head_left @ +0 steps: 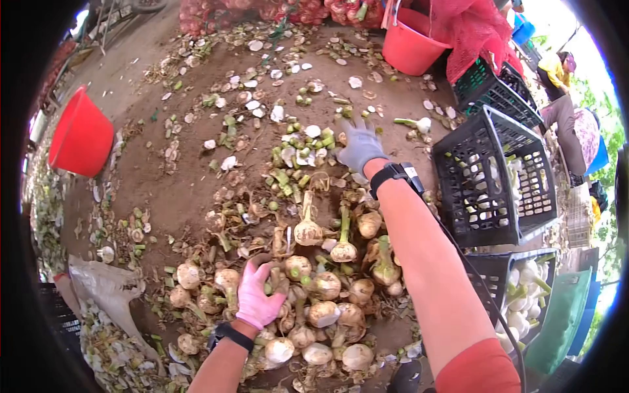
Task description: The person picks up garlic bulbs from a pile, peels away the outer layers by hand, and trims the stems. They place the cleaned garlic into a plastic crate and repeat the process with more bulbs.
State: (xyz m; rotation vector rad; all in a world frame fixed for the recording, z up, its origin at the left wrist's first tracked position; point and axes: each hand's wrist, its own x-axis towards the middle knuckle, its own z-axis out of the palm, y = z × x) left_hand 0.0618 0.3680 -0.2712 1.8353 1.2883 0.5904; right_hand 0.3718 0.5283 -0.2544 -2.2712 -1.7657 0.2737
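Note:
My left hand [257, 296], in a pink glove, lies at the left part of a pile of soil-stained garlic bulbs [326, 286]. Its thumb and fingers curve around a stem or bulb at the pile's edge. Farther forward, my right hand [360, 144], in a grey glove, is stretched over the dirt ground with its fingers spread. Cut green stem pieces [303, 147] lie just left of it. Between the two hands a bulb with a thick stem [308, 226] rests on the pile, beside another with a green stem [344, 245].
Red buckets [82, 134] [414, 44] stand at left and upper right. Black crates [495, 177] holding garlic line the right side, near a green sheet [565, 321]. Red net bags [282, 10] lie at the back. Another person [563, 72] sits at far right.

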